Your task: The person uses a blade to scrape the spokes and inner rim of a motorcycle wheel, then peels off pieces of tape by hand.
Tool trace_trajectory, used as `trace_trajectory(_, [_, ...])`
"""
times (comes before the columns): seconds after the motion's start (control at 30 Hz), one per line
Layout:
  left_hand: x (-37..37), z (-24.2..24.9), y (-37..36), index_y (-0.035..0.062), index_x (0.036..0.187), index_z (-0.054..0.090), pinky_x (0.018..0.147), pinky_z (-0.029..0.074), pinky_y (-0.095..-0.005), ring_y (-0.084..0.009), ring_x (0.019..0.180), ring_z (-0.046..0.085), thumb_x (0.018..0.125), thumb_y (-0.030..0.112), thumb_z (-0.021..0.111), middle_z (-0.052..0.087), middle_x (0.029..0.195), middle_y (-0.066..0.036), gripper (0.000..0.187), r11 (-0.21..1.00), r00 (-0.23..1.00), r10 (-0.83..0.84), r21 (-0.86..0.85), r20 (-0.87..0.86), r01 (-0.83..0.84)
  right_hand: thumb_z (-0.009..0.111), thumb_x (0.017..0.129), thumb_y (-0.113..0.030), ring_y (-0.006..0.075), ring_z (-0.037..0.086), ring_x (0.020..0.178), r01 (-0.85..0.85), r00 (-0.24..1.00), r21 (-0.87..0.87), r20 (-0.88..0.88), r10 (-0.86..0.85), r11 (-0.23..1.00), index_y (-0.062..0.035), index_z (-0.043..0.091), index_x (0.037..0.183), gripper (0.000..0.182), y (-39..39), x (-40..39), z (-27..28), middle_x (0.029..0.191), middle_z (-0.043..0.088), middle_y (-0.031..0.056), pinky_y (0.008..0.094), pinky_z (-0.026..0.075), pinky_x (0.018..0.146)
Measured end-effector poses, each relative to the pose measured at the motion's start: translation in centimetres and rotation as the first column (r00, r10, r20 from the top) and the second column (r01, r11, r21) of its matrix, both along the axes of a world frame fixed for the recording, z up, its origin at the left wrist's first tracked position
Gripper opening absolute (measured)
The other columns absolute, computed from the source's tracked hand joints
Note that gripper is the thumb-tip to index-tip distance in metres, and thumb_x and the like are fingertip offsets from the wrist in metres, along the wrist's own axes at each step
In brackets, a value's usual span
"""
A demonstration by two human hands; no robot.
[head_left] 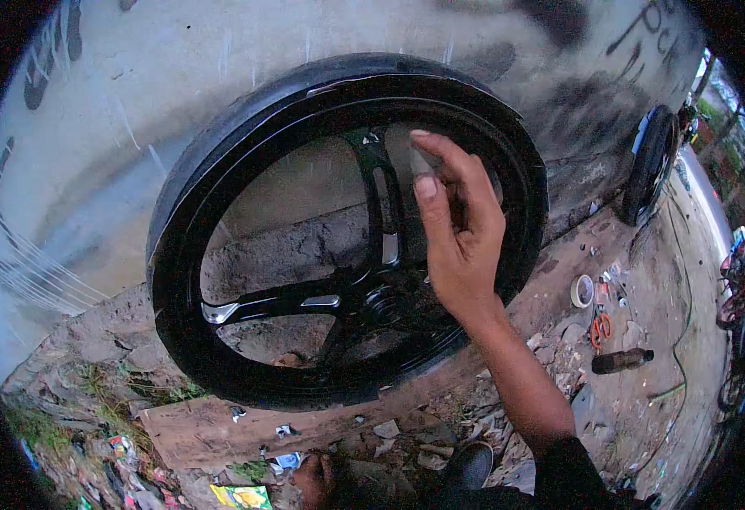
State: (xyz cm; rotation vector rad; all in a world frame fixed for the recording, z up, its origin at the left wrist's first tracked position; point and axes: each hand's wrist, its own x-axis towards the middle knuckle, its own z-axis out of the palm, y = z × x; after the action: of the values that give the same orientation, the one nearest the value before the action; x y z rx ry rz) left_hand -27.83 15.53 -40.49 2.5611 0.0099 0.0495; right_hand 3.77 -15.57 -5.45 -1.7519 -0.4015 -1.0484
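A black motorcycle wheel with its tyre leans against the wall. Its spokes carry bare silver patches, and a ragged thin dark edge runs around the rim. My right hand is raised in front of the wheel's upper right, thumb and index finger bent toward each other. Between those fingertips is a small greyish piece, too faint to name. Low in the view, in shadow, part of what looks like my left hand shows; its fingers cannot be made out.
A concrete wall stands behind. Another wheel leans farther right. On the dirt ground lie a tape roll, orange-handled scissors, a dark bottle, a yellow wrapper and rubble. My shoe is below.
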Motion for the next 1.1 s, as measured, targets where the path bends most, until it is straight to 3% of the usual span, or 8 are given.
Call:
trace_trajectory(0.2, [0.0, 0.7, -0.3, 0.009, 0.091, 0.068, 0.053, 0.049, -0.0446, -0.0362, 0.06, 0.064, 0.098, 0.028, 0.058, 0.068, 0.075, -0.015, 0.023, 0.999, 1.0, 0.001, 0.032, -0.009, -0.001, 0.075, 0.089, -0.007, 0.0114, 0.059, 0.074, 0.088, 0.989, -0.023, -0.118, -0.09, 0.996, -0.005, 0.07, 0.113, 0.025, 0.2, -0.9, 1.2, 0.098, 0.069, 0.008, 0.023, 0.046, 0.06])
trace_trajectory(0.37, [0.3, 0.6, -0.5, 0.0088, 0.092, 0.068, 0.054, 0.05, -0.0436, -0.0356, 0.062, 0.066, 0.098, 0.028, 0.059, 0.07, 0.077, -0.016, 0.022, 0.999, 1.0, 0.027, -0.041, -0.014, -0.028, 0.076, 0.086, -0.005, 0.0116, 0.061, 0.063, 0.104, 0.991, -0.141, 0.102, -0.09, 0.984, -0.0067, 0.071, 0.103, 0.017, 0.2, 1.0, 1.7, 0.086, 0.07, 0.0038, 0.0252, 0.047, 0.055])
trace_trajectory(0.43, [0.1, 0.0, -0.2, 0.0082, 0.092, 0.068, 0.054, 0.049, -0.0435, -0.0353, 0.061, 0.065, 0.098, 0.028, 0.058, 0.069, 0.076, -0.016, 0.023, 1.0, 1.0, 0.019, -0.011, 0.0, -0.019, 0.077, 0.085, -0.002, 0.0058, 0.049, 0.058, 0.12, 0.971, -0.189, 0.228, -0.075, 0.975, -0.0038, 0.073, 0.1, 0.016, 0.3, 1.8, 2.3, 0.084, 0.07, 0.0023, 0.0215, 0.037, 0.05])
trace_trajectory(0.5, [0.0, -0.2, -0.1, 0.0079, 0.092, 0.068, 0.054, 0.049, -0.0435, -0.0351, 0.061, 0.065, 0.099, 0.028, 0.058, 0.069, 0.076, -0.016, 0.023, 1.0, 1.0, 0.012, -0.006, 0.009, -0.011, 0.078, 0.083, -0.002, 0.0089, 0.051, 0.059, 0.135, 0.957, -0.235, 0.283, -0.065, 0.963, -0.0046, 0.073, 0.1, 0.018, 0.2, 2.2, 2.5, 0.083, 0.069, 0.0029, 0.0239, 0.038, 0.051])
trace_trajectory(0.57, [0.2, 0.2, -0.1, 0.0079, 0.092, 0.068, 0.054, 0.049, -0.0434, -0.0349, 0.061, 0.065, 0.099, 0.028, 0.058, 0.068, 0.075, -0.016, 0.024, 1.0, 1.0, 0.007, -0.015, 0.015, -0.006, 0.079, 0.08, -0.006, 0.0209, 0.066, 0.066, 0.147, 0.961, -0.28, 0.269, -0.07, 0.948, -0.0092, 0.072, 0.103, 0.024, 0.0, 2.4, 2.7, 0.084, 0.067, 0.0055, 0.0321, 0.052, 0.057])
trace_trajectory(0.77, [0.8, 1.9, -1.0, 0.0078, 0.091, 0.068, 0.054, 0.049, -0.0433, -0.0345, 0.06, 0.065, 0.099, 0.028, 0.058, 0.068, 0.074, -0.015, 0.024, 0.999, 1.0, 0.013, -0.046, 0.022, -0.012, 0.078, 0.08, -0.007, 0.0219, 0.065, 0.064, 0.196, 0.94, -0.331, 0.332, -0.081, 0.923, -0.0092, 0.071, 0.101, 0.023, -0.5, 2.9, 2.5, 0.082, 0.064, 0.005, 0.032, 0.052, 0.058])
trace_trajectory(0.87, [0.6, 1.0, -0.7, 0.0084, 0.09, 0.069, 0.054, 0.048, -0.043, -0.0336, 0.059, 0.063, 0.099, 0.03, 0.057, 0.066, 0.072, -0.015, 0.026, 0.994, 0.999, 0.028, -0.107, 0.025, -0.025, 0.078, 0.08, -0.007, 0.0225, 0.065, 0.065, 0.19, 0.949, -0.33, 0.303, -0.087, 0.925, -0.0089, 0.07, 0.102, 0.023, -0.3, 3.0, 2.5, 0.083, 0.065, 0.0051, 0.0323, 0.052, 0.058])
trace_trajectory(1.1, [0.3, 0.5, -0.3, 0.0091, 0.089, 0.068, 0.054, 0.047, -0.042, -0.0315, 0.057, 0.061, 0.101, 0.032, 0.055, 0.066, 0.071, -0.013, 0.028, 0.997, 1.0, 0.023, -0.072, 0.001, -0.023, 0.075, 0.081, -0.005, 0.0235, 0.067, 0.067, 0.152, 0.972, -0.314, 0.219, -0.084, 0.937, -0.0078, 0.068, 0.105, 0.026, -0.2, 2.6, 2.4, 0.086, 0.065, 0.0058, 0.0331, 0.054, 0.059])
